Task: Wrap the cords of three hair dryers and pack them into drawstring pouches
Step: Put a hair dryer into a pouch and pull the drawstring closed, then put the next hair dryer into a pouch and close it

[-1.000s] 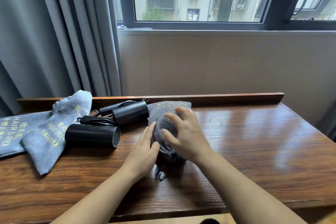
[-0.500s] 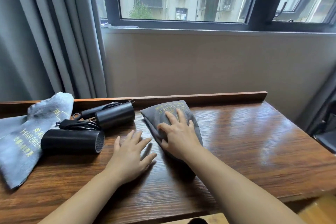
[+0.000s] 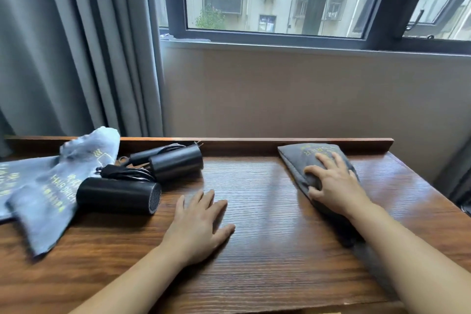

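A filled dark grey drawstring pouch (image 3: 303,160) lies at the back right of the wooden table (image 3: 267,250). My right hand (image 3: 334,183) rests on top of it, fingers curled over its left side. My left hand (image 3: 198,222) lies flat and open on the table, holding nothing. Two black hair dryers lie at the left: the near one (image 3: 117,195) with its grille facing right, the far one (image 3: 175,164) behind it, with black cords (image 3: 122,173) bundled between them. Two empty grey pouches (image 3: 51,194) with yellow lettering lie at the far left.
A raised wooden lip (image 3: 254,141) runs along the table's back edge, against a beige wall under a window. Grey curtains (image 3: 63,46) hang at the left. The table's right edge drops off beside a dark object.
My right hand has slid the filled pouch from the table's middle to the back right. My left hand has let go of it and now lies flat on the table.
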`<act>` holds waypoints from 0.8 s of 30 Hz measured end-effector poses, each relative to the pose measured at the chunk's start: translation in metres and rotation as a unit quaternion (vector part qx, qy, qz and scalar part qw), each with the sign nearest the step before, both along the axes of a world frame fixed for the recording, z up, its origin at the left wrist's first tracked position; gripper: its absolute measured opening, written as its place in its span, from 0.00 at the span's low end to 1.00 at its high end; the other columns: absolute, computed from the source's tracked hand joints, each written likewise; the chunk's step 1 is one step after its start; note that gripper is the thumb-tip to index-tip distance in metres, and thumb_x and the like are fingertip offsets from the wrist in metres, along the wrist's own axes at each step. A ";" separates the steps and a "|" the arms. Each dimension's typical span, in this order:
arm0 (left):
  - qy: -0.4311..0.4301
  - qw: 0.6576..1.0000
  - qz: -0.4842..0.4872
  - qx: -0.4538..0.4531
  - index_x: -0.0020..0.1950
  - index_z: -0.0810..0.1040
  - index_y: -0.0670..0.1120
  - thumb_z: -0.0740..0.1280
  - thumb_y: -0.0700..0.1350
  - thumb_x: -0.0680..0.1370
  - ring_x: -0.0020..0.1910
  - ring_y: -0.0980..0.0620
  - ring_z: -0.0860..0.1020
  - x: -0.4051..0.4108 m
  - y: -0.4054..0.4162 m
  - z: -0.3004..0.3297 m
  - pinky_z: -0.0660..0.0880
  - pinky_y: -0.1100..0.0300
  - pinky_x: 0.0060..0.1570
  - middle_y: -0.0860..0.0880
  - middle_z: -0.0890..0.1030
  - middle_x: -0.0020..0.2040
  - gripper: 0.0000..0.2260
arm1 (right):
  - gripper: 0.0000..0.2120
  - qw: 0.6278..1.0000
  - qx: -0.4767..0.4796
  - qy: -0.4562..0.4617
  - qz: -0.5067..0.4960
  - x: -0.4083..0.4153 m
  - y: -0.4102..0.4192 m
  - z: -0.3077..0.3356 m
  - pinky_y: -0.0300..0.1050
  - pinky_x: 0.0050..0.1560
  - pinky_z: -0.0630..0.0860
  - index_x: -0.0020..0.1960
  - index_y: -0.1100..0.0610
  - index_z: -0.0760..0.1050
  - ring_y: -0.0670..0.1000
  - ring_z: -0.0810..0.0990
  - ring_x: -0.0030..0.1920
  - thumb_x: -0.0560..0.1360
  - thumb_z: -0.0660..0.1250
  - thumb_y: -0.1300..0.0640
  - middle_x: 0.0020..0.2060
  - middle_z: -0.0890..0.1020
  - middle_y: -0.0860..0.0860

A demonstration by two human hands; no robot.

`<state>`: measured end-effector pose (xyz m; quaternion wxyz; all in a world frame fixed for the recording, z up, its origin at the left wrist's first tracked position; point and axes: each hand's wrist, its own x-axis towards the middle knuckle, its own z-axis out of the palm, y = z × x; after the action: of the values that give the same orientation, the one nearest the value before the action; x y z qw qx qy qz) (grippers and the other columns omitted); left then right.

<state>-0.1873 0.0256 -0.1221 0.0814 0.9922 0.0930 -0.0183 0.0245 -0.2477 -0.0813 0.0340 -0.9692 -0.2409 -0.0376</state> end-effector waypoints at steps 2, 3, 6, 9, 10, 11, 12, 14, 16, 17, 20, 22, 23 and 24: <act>0.001 1.000 -0.001 -0.006 0.79 0.54 0.59 0.50 0.69 0.78 0.80 0.50 0.43 0.000 0.001 0.000 0.38 0.41 0.77 0.51 0.50 0.82 0.31 | 0.24 1.000 -0.006 -0.002 -0.012 0.003 -0.003 -0.002 0.64 0.72 0.62 0.68 0.38 0.69 0.57 0.47 0.79 0.72 0.67 0.43 0.79 0.55 0.47; 0.001 1.000 -0.001 -0.008 0.79 0.54 0.59 0.50 0.69 0.78 0.80 0.50 0.43 0.000 0.001 0.000 0.39 0.41 0.77 0.51 0.50 0.82 0.31 | 0.24 1.000 -0.007 -0.005 -0.024 0.005 -0.004 -0.003 0.64 0.72 0.63 0.68 0.38 0.69 0.57 0.47 0.79 0.72 0.67 0.43 0.79 0.55 0.47; -0.003 1.000 -0.001 -0.014 0.79 0.54 0.59 0.51 0.69 0.78 0.80 0.50 0.43 0.000 0.002 -0.001 0.39 0.40 0.77 0.51 0.50 0.82 0.31 | 0.23 0.998 0.000 -0.011 -0.066 0.009 -0.010 -0.003 0.66 0.70 0.64 0.67 0.40 0.69 0.58 0.47 0.79 0.73 0.67 0.43 0.79 0.56 0.49; 0.000 1.000 -0.005 -0.017 0.79 0.54 0.59 0.51 0.69 0.78 0.80 0.50 0.43 0.000 0.002 -0.002 0.39 0.40 0.77 0.51 0.50 0.82 0.31 | 0.24 0.997 -0.002 -0.006 -0.081 0.015 -0.017 0.000 0.68 0.71 0.63 0.69 0.40 0.69 0.58 0.46 0.79 0.74 0.67 0.44 0.79 0.55 0.49; -0.002 1.000 -0.007 -0.019 0.79 0.55 0.59 0.51 0.69 0.78 0.80 0.50 0.43 0.000 0.002 -0.002 0.39 0.40 0.77 0.51 0.50 0.82 0.31 | 0.24 0.997 -0.009 -0.001 -0.082 0.016 -0.018 0.001 0.69 0.71 0.62 0.69 0.40 0.69 0.59 0.46 0.79 0.74 0.67 0.44 0.79 0.55 0.49; -0.006 1.000 -0.008 -0.023 0.79 0.55 0.59 0.52 0.69 0.78 0.80 0.50 0.44 0.000 0.003 -0.001 0.39 0.40 0.77 0.51 0.51 0.81 0.31 | 0.24 0.996 -0.019 0.004 -0.085 0.016 -0.018 0.002 0.70 0.72 0.59 0.70 0.40 0.68 0.59 0.45 0.79 0.74 0.66 0.43 0.80 0.54 0.49; -0.013 0.999 -0.010 -0.029 0.78 0.57 0.58 0.52 0.68 0.79 0.80 0.50 0.45 0.000 0.003 -0.001 0.40 0.40 0.77 0.51 0.52 0.81 0.30 | 0.25 0.995 -0.034 0.006 -0.093 0.014 -0.016 0.003 0.71 0.73 0.55 0.71 0.39 0.67 0.59 0.44 0.79 0.75 0.65 0.42 0.80 0.53 0.49; -0.044 0.998 -0.021 -0.050 0.77 0.62 0.57 0.54 0.66 0.79 0.79 0.52 0.50 -0.002 0.007 0.000 0.43 0.43 0.78 0.52 0.56 0.80 0.28 | 0.26 0.993 -0.053 -0.019 -0.101 0.007 -0.007 0.002 0.73 0.72 0.49 0.72 0.40 0.66 0.62 0.43 0.78 0.75 0.64 0.41 0.80 0.54 0.51; -0.110 0.990 -0.042 -0.083 0.73 0.70 0.54 0.55 0.65 0.77 0.77 0.54 0.59 -0.007 0.014 0.001 0.54 0.48 0.77 0.52 0.65 0.76 0.27 | 0.25 0.993 -0.015 -0.106 -0.053 -0.007 0.004 -0.003 0.76 0.71 0.50 0.70 0.45 0.71 0.65 0.48 0.78 0.74 0.66 0.44 0.76 0.63 0.55; -0.153 0.983 -0.059 -0.087 0.70 0.73 0.53 0.56 0.63 0.77 0.74 0.53 0.64 -0.011 0.019 0.003 0.60 0.49 0.75 0.52 0.70 0.73 0.26 | 0.23 0.988 0.027 -0.154 -0.008 -0.014 0.009 -0.008 0.76 0.70 0.51 0.67 0.48 0.75 0.66 0.53 0.77 0.72 0.67 0.47 0.73 0.68 0.57; -0.289 0.953 -0.088 0.018 0.63 0.79 0.51 0.61 0.59 0.78 0.70 0.50 0.71 -0.024 0.047 0.010 0.65 0.45 0.69 0.52 0.78 0.64 0.19 | 0.22 0.964 0.124 -0.205 0.113 -0.041 0.030 -0.024 0.72 0.72 0.55 0.64 0.51 0.76 0.65 0.59 0.76 0.70 0.65 0.50 0.66 0.73 0.55; -0.298 0.950 -0.026 0.088 0.63 0.79 0.52 0.58 0.61 0.77 0.71 0.48 0.71 -0.033 0.074 0.023 0.62 0.41 0.71 0.50 0.78 0.65 0.22 | 0.23 0.958 0.163 -0.171 0.161 -0.057 0.045 -0.032 0.69 0.72 0.58 0.65 0.50 0.75 0.62 0.60 0.76 0.71 0.65 0.50 0.65 0.73 0.53; -0.269 0.957 0.028 0.107 0.66 0.78 0.52 0.55 0.63 0.77 0.73 0.47 0.69 -0.037 0.089 0.031 0.58 0.40 0.73 0.49 0.76 0.67 0.25 | 0.23 0.956 0.178 -0.150 0.175 -0.063 0.052 -0.035 0.67 0.73 0.60 0.66 0.49 0.74 0.61 0.60 0.76 0.71 0.66 0.50 0.66 0.73 0.53; -0.227 0.963 0.088 0.114 0.70 0.75 0.53 0.51 0.66 0.76 0.75 0.47 0.64 -0.042 0.104 0.039 0.53 0.39 0.74 0.48 0.73 0.71 0.30 | 0.23 0.955 0.191 -0.129 0.185 -0.069 0.058 -0.037 0.66 0.73 0.61 0.67 0.49 0.73 0.61 0.59 0.76 0.71 0.66 0.50 0.66 0.72 0.52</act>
<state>-0.2296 0.1292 -0.0836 -0.0124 0.9609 0.1602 0.2253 -0.0448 -0.1897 -0.1188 0.1935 -0.8700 -0.4066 -0.2007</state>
